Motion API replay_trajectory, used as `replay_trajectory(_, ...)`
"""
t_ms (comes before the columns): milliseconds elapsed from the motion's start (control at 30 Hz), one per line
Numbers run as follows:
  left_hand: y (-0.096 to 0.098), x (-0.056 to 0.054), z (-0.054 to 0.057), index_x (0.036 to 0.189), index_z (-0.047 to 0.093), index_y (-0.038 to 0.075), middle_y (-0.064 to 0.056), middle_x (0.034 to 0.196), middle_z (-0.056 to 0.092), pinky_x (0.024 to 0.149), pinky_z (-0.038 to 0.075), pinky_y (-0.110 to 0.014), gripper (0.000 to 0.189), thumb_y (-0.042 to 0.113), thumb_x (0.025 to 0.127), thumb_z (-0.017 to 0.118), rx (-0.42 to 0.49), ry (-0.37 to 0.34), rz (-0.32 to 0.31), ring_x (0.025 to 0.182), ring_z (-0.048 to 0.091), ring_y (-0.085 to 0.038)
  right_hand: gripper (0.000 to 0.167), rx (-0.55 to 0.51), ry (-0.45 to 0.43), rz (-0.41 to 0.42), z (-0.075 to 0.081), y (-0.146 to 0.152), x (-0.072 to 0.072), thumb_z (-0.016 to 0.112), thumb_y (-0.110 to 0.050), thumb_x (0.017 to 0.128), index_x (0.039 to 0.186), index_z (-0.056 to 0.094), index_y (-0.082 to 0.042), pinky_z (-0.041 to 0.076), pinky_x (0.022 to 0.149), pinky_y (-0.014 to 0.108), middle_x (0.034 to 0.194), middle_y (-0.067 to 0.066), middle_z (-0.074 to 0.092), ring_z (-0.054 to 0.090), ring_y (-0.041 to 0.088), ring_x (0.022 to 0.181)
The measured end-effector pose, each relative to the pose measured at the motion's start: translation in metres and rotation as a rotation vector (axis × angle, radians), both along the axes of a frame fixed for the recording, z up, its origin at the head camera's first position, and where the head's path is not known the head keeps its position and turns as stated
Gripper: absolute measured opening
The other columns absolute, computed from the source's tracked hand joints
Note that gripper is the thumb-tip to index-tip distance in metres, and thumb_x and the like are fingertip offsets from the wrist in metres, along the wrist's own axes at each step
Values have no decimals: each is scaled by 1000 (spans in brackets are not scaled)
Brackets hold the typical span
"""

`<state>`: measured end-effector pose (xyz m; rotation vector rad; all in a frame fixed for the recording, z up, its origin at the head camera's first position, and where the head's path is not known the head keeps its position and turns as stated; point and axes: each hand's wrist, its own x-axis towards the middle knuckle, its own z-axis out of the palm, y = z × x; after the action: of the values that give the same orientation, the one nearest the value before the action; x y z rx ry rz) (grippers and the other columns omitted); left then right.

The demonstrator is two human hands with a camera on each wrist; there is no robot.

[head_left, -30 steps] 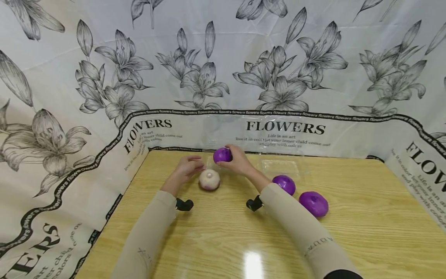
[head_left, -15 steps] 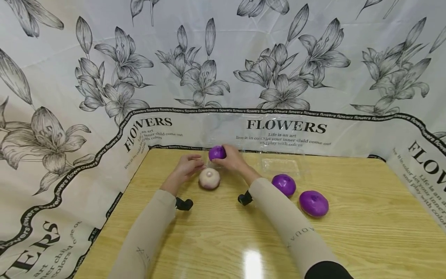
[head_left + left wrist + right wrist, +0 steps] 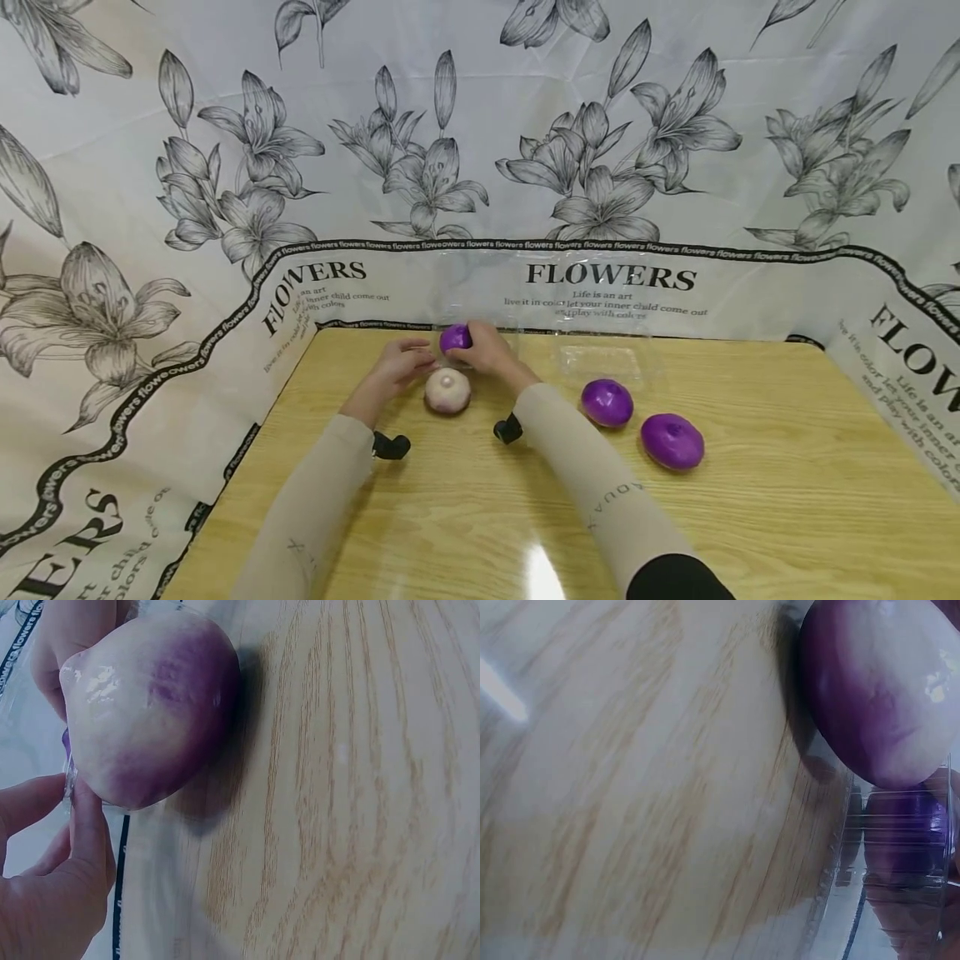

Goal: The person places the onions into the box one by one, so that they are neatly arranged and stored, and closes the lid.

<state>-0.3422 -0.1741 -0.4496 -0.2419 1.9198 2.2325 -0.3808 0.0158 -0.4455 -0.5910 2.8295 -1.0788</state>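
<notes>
At the back left of the table, my right hand (image 3: 489, 348) grips a small purple onion (image 3: 454, 338) from its right side, in or just over a clear plastic box (image 3: 829, 892). Thumb and finger of my left hand (image 3: 396, 367) pinch the rim of that box, as the left wrist view shows. A round white-and-purple turnip (image 3: 447, 392) sits on the wood right in front of the box, between the two hands. Seen through the plastic in the right wrist view, the purple onion (image 3: 904, 825) lies behind the turnip. Its underside is hidden.
A second clear plastic box (image 3: 603, 360) stands farther right with its lid raised against the printed cloth (image 3: 420, 287). Two more purple onions, a nearer one (image 3: 672, 442) and a farther one (image 3: 607, 402), lie on the wooden table (image 3: 465, 508) to the right.
My right hand has carried the purple onion leftward and lower, toward the left hand and the box. The left hand has stayed nearly still; the turnip has not moved.
</notes>
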Motion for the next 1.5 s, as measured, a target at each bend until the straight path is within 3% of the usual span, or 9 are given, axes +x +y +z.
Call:
replay_trajectory(267, -1, 3, -2, 149, 38, -14, -32, 135, 49, 106, 57, -36, 53, -14, 98, 53, -5, 12, -12, 86, 68, -17, 49, 36, 19, -68, 0, -6, 3, 83, -34, 87, 115, 63, 2, 62, 88, 38, 106, 15, 68, 66, 28, 96)
replay_trajectory(500, 2, 2, -1, 148, 39, -13, -26, 121, 54, 102, 59, -33, 52, -13, 98, 53, 0, 6, -8, 84, 69, -16, 53, 74, -27, -78, 4, -3, 3, 82, -37, 87, 119, 63, 1, 62, 89, 38, 110, 15, 69, 67, 28, 98)
replay_trajectory(767, 1, 5, -3, 149, 38, -12, -26, 125, 54, 101, 60, -31, 53, -13, 98, 54, 11, -18, -3, 83, 69, -16, 55, 113, -49, -76, 10, 6, 12, 82, -42, 87, 117, 61, -1, 61, 86, 37, 108, 12, 67, 65, 26, 96)
replay_trajectory(1000, 0, 5, -2, 148, 39, -13, -21, 115, 56, 110, 54, -39, 52, -13, 98, 53, 31, 5, -1, 82, 69, -15, 70, 117, -29, -81, 27, 25, 31, 82, -41, 86, 135, 56, 3, 57, 100, 51, 128, 20, 63, 62, 35, 114)
replay_trajectory(1267, -1, 6, 1, 149, 40, -12, -26, 122, 56, 106, 57, -34, 52, -13, 99, 53, 9, -2, 7, 90, 69, -18, 86, 168, 58, -9, 30, 36, 50, 79, -46, 88, 152, 43, -1, 47, 112, 62, 153, 22, 46, 47, 39, 138)
replay_trajectory(1500, 1, 6, -1, 149, 37, -13, -22, 119, 54, 104, 58, -32, 53, -13, 99, 53, 17, 9, -11, 88, 69, -17, 80, 208, 146, 37, 25, 41, 69, 77, -45, 91, 151, 46, -3, 50, 111, 57, 152, 23, 46, 48, 38, 136)
